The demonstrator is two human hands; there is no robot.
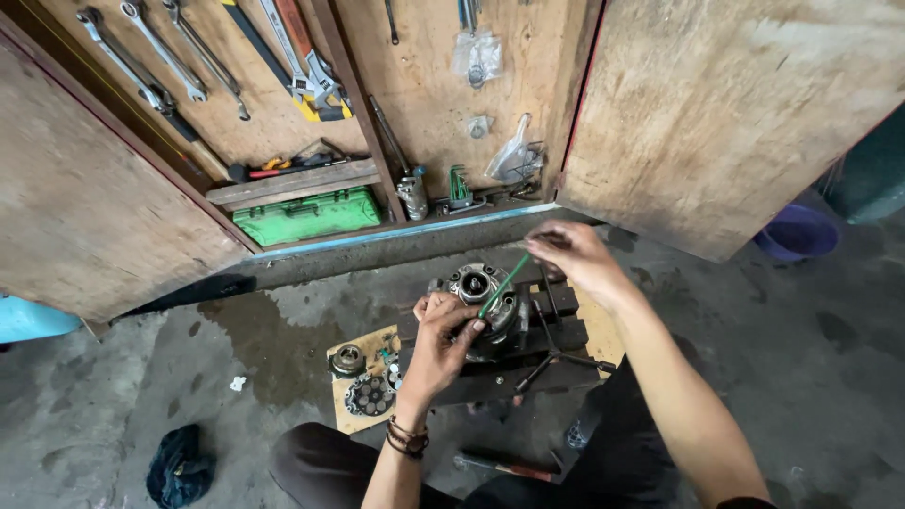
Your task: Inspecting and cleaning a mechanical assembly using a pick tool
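I am gripping the top of a green-shafted tool (503,285) in my right hand (573,256), my left hand (440,332) pinching its lower end against the round metal engine part (481,287) sitting on dark slats (561,332) over the concrete floor (236,368).

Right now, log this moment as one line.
left hand: steadies metal engine part | right hand: holds green tool angled into the part | part sits on dark stand
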